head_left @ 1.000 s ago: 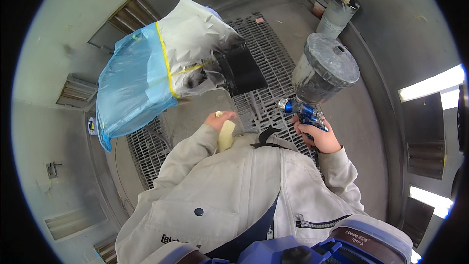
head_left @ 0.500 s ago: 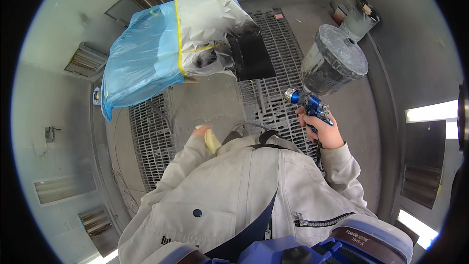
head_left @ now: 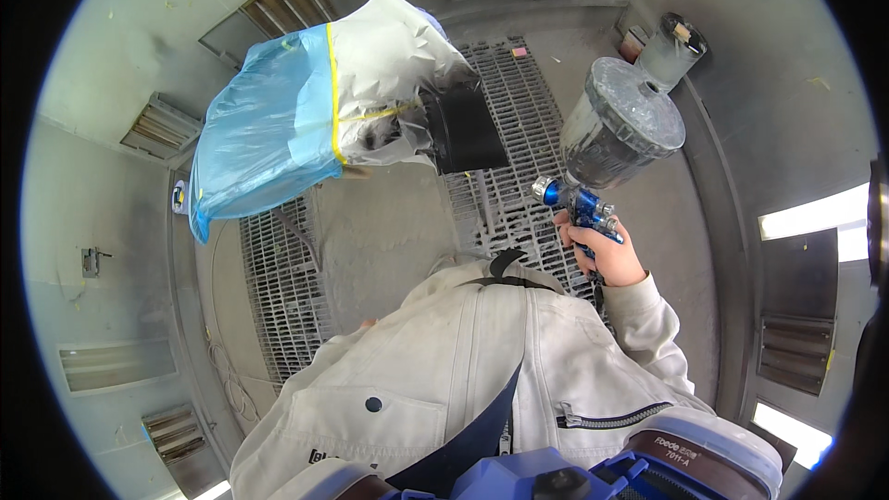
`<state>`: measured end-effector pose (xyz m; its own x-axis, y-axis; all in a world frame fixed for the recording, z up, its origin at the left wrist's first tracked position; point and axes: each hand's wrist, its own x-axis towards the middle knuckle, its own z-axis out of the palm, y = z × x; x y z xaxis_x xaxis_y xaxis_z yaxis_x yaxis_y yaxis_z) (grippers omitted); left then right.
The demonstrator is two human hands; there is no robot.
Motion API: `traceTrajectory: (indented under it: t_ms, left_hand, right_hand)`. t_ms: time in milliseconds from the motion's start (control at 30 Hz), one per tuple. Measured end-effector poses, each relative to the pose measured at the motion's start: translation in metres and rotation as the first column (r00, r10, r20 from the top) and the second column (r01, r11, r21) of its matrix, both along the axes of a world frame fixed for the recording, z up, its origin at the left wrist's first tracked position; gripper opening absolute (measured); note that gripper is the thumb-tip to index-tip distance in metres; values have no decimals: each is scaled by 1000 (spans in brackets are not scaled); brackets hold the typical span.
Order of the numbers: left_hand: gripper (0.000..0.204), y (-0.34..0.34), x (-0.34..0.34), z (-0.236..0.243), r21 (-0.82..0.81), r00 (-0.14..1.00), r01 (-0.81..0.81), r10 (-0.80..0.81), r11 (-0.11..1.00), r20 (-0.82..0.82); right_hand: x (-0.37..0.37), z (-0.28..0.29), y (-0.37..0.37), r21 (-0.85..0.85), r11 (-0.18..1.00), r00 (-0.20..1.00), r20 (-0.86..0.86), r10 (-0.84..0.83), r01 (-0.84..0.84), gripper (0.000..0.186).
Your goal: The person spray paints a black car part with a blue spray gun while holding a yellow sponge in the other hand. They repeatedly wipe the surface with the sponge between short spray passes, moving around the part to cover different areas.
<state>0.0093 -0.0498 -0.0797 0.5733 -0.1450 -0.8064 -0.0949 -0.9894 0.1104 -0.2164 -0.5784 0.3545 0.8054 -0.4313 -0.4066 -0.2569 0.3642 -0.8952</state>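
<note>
My right hand is wrapped round the grip of a blue and silver spray gun. On top of the gun sits a large paint-smeared cup with a pale lid, tilted to the right. The gun's silver nozzle faces left. Of my left hand only a sliver of skin shows beside the jacket; its fingers are hidden. Ahead of me, apart from the gun, stands a black-painted panel at the right end of a body covered in silvery masking sheet, yellow tape and blue plastic film.
Metal floor gratings run on both sides of a grey floor strip. A bucket-like container stands at the far right wall. A coiled hose lies at left. Vents line the walls.
My left hand, which held a pale yellow cloth, has drawn back behind the jacket, and the cloth is out of sight. The masked body sits slightly lower in view. The spray gun stays in my right hand.
</note>
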Motion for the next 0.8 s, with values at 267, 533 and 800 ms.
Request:
traceTrajectory:
  t_ms: [267, 533, 800]
  left_hand:
    - [26, -122, 8, -4, -330, 981, 194, -183, 924, 63]
    - [33, -99, -13, -31, -341, 987, 162, -159, 926, 35]
    - [35, -48, -9, -36, -8, 970, 178, -177, 984, -166]
  right_hand:
    - [5, 1, -9, -25, 1000, 999, 47, -8, 9, 21]
    - [14, 6, -12, 43, 998, 999, 5, -34, 34, 20]
    - [12, 16, -19, 17, 999, 999, -22, 30, -30, 21]
